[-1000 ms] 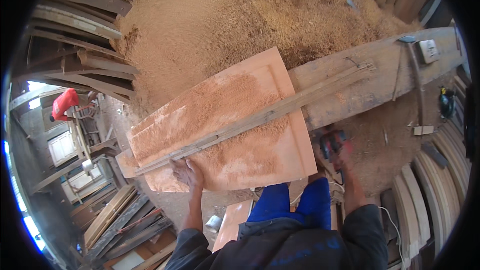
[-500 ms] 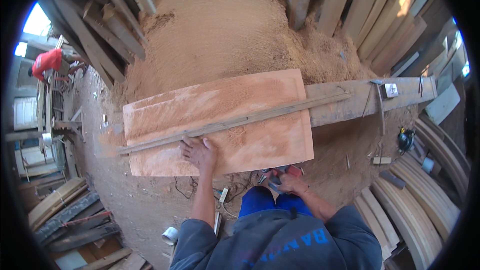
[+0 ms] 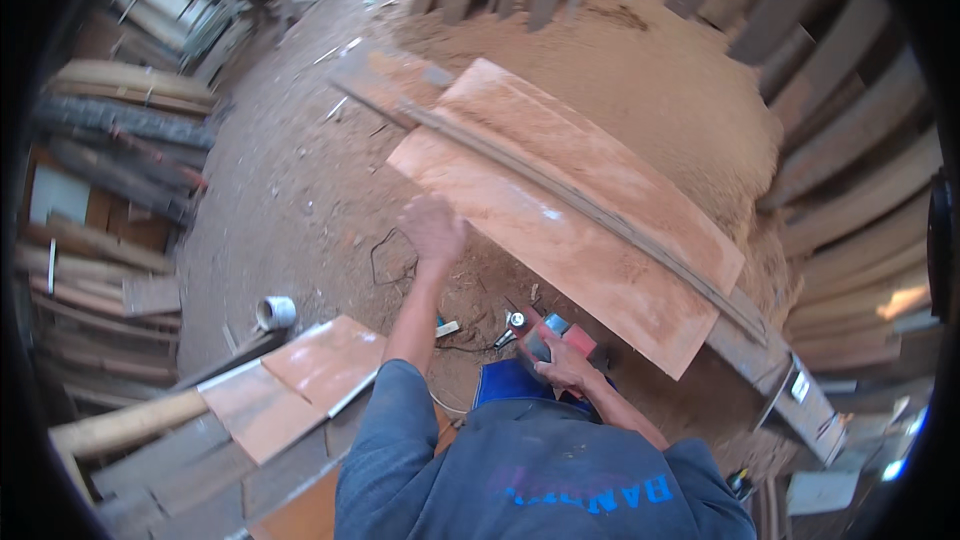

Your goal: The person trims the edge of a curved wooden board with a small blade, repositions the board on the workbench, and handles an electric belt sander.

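Observation:
My right hand [image 3: 568, 364] grips a red-and-grey corded power tool [image 3: 548, 338] close in front of my body, beside the panel's near edge. My left hand [image 3: 433, 228] hangs in the air just off the near left end of the panel. It is smeared by motion, so its fingers do not show clearly. A dusty reddish-brown wood panel [image 3: 560, 260] lies slantwise on a long plank bench. Across the panel runs a long narrow wooden strip [image 3: 590, 212], reaching past both its ends.
The plank bench [image 3: 770, 360] sticks out to the right with a small white item [image 3: 800, 385] on it. Behind it spreads a sawdust heap [image 3: 690, 110] ringed by upright boards [image 3: 850, 160]. Stacked boards [image 3: 200, 480] lie at lower left, near a white can [image 3: 275, 313]. A cord [image 3: 378, 265] trails on the floor.
My view has turned left, so the panel now slants down to the right. My left hand has come off the panel and strip. The power tool stays in my right hand and shows more fully.

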A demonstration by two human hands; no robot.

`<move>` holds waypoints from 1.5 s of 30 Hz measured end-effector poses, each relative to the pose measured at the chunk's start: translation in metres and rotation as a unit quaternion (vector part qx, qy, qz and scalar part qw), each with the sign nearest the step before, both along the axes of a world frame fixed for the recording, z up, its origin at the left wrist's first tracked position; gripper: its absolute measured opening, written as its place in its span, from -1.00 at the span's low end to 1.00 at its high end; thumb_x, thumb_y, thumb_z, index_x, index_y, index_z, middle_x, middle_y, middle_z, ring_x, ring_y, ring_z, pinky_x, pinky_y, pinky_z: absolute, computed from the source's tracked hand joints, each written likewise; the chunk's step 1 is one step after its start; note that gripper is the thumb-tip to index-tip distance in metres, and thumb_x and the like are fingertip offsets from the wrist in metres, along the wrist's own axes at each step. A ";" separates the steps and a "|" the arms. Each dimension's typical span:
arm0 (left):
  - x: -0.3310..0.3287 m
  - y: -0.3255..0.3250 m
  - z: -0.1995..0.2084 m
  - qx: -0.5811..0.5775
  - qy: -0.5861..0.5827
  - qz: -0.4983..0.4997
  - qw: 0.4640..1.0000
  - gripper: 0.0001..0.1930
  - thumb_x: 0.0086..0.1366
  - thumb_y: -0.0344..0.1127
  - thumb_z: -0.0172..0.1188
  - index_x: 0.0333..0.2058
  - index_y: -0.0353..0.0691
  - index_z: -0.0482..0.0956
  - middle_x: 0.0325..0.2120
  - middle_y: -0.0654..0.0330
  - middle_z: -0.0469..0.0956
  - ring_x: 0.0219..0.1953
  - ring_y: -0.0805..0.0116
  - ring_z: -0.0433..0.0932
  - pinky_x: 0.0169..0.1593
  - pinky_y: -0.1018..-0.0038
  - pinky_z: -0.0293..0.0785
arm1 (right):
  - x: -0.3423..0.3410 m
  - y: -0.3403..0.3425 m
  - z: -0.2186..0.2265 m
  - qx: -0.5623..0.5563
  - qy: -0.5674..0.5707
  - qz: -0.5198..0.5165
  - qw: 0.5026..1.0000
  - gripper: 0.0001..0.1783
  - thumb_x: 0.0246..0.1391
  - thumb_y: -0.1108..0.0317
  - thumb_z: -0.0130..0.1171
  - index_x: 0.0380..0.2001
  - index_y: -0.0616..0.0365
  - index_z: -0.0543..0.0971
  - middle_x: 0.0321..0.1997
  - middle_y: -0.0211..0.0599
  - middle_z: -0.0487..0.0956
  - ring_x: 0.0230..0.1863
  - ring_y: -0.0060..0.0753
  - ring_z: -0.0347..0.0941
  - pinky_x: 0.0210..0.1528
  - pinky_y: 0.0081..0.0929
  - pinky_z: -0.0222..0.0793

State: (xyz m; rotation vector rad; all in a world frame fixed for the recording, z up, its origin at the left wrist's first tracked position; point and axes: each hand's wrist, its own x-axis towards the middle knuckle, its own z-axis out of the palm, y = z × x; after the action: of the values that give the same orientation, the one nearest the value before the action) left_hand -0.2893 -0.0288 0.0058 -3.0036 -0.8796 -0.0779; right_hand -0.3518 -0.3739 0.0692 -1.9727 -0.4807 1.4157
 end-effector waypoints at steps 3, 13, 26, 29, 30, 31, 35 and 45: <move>-0.069 0.084 0.047 -0.211 0.075 0.288 0.931 -0.34 0.35 0.12 0.03 0.26 -0.22 0.47 0.25 -0.30 0.39 0.36 -0.24 0.29 0.38 -0.12 0.16 | -0.001 0.013 -0.003 0.031 0.007 0.013 0.999 -0.07 -0.07 0.14 0.25 0.33 0.47 0.29 0.27 0.32 0.46 0.34 0.14 0.40 0.36 -0.20 0.28; -0.290 -0.115 -0.005 -0.392 -0.222 0.324 0.832 -0.53 0.35 -0.04 0.26 0.02 -0.34 0.60 -0.14 -0.04 0.66 -0.12 0.19 0.62 0.00 0.26 0.51 | 0.025 0.075 0.031 0.158 -0.001 0.010 0.987 -0.34 0.31 0.03 0.08 0.21 0.43 0.39 -0.55 -0.19 0.58 -0.48 -0.29 0.55 -0.35 -0.27 0.48; -0.103 -0.195 0.053 -0.408 -0.316 0.223 0.827 -0.37 0.28 -0.13 0.37 0.26 -0.24 0.45 0.00 -0.11 0.52 0.09 -0.04 0.52 0.19 0.23 0.43 | 0.108 0.088 0.049 0.213 -0.092 -0.060 0.971 -0.46 0.27 -0.03 0.16 -0.11 0.34 0.58 -0.47 -0.19 0.60 -0.41 -0.36 0.53 -0.35 -0.29 0.45; -0.078 -0.177 0.023 -0.428 -0.380 0.284 0.769 -0.41 0.29 -0.20 0.38 0.23 -0.28 0.46 -0.03 -0.09 0.51 0.03 0.03 0.57 0.12 0.25 0.50 | 0.125 0.115 0.031 0.234 -0.078 -0.036 0.969 -0.48 0.26 -0.04 0.16 -0.23 0.34 0.59 -0.47 -0.17 0.60 -0.44 -0.37 0.53 -0.38 -0.27 0.43; -0.070 -0.168 0.022 -0.433 -0.377 0.288 0.767 -0.41 0.29 -0.20 0.38 0.23 -0.28 0.46 -0.03 -0.09 0.51 0.03 0.03 0.57 0.12 0.25 0.50 | 0.131 0.123 0.029 0.205 -0.079 -0.025 0.975 -0.49 0.26 -0.03 0.16 -0.27 0.34 0.58 -0.46 -0.17 0.60 -0.44 -0.37 0.53 -0.37 -0.28 0.43; -0.062 -0.156 0.020 -0.409 -0.373 0.288 0.781 -0.42 0.29 -0.24 0.39 0.23 -0.30 0.46 -0.05 -0.06 0.50 0.02 0.08 0.58 0.10 0.27 0.52 | 0.138 0.132 0.027 0.177 -0.079 -0.013 0.981 -0.50 0.26 -0.02 0.16 -0.30 0.33 0.57 -0.46 -0.16 0.61 -0.43 -0.38 0.54 -0.37 -0.28 0.43; -0.043 -0.091 0.005 -0.375 -0.418 0.283 0.778 -0.45 0.32 -0.29 0.37 0.21 -0.35 0.45 -0.11 0.02 0.46 0.02 0.19 0.58 0.09 0.31 0.54 | 0.161 0.205 0.052 0.163 -0.057 -0.007 0.985 -0.50 0.26 -0.01 0.15 -0.30 0.34 0.57 -0.47 -0.15 0.60 -0.40 -0.35 0.55 -0.31 -0.28 0.44; 0.011 0.082 0.017 -0.467 -0.507 0.239 0.683 -0.58 0.29 -0.31 0.37 0.07 -0.37 0.58 -0.25 0.10 0.73 -0.26 0.37 0.68 -0.12 0.39 0.59 | 0.205 0.372 0.042 0.275 -0.112 -0.012 0.955 -0.44 0.28 -0.06 0.11 -0.51 0.29 0.58 -0.62 -0.28 0.54 -0.57 -0.42 0.47 -0.47 -0.32 0.39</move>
State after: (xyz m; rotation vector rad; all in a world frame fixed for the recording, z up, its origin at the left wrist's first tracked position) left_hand -0.2780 0.0530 0.0225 -3.1139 -2.3485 -1.9981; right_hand -0.1465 -0.0024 0.1109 -1.6703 -0.8473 0.9091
